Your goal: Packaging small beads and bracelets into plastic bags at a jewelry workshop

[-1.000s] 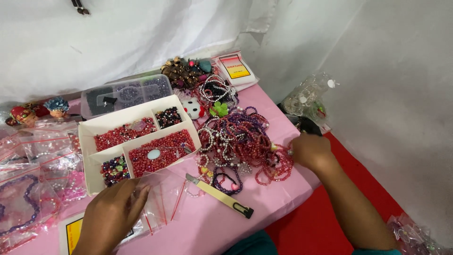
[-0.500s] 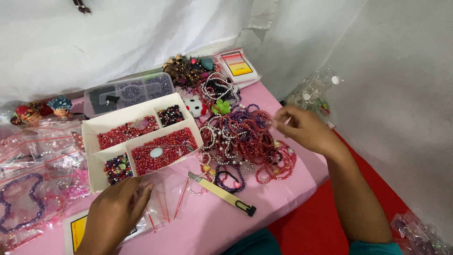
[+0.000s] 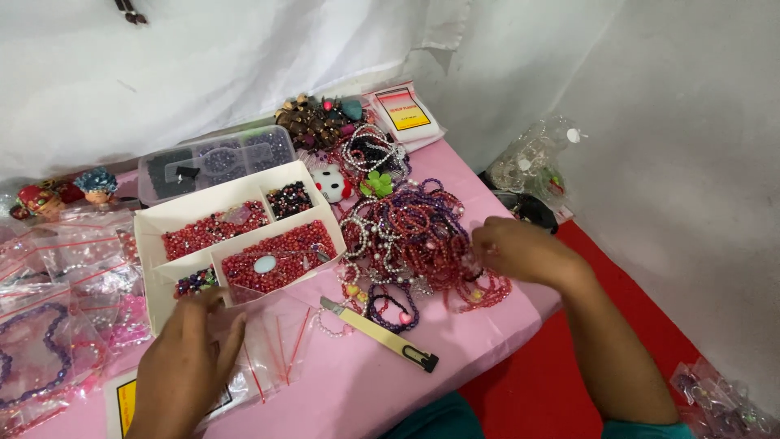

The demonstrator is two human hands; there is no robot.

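Note:
My right hand (image 3: 520,250) rests on the right edge of a pile of red, purple and pearl bead bracelets (image 3: 418,236), its fingers curled into the strands. My left hand (image 3: 188,362) lies flat on clear zip bags with red seals (image 3: 272,345), just in front of a white divided box (image 3: 154,223) filled with red beads. A yellow utility knife (image 3: 382,335) lies on the pink table (image 3: 357,390) between my hands.
A clear plastic bead organiser (image 3: 215,158) stands behind the white box. Brown ornaments (image 3: 313,122) and a small packet (image 3: 404,110) sit at the back. Bagged bracelets (image 3: 49,325) cover the left. Plastic bags (image 3: 532,162) lie off the table's right edge on the red floor (image 3: 536,382).
My right hand has moved left from the table's right edge onto the bracelet pile. My left hand has stayed on the zip bags.

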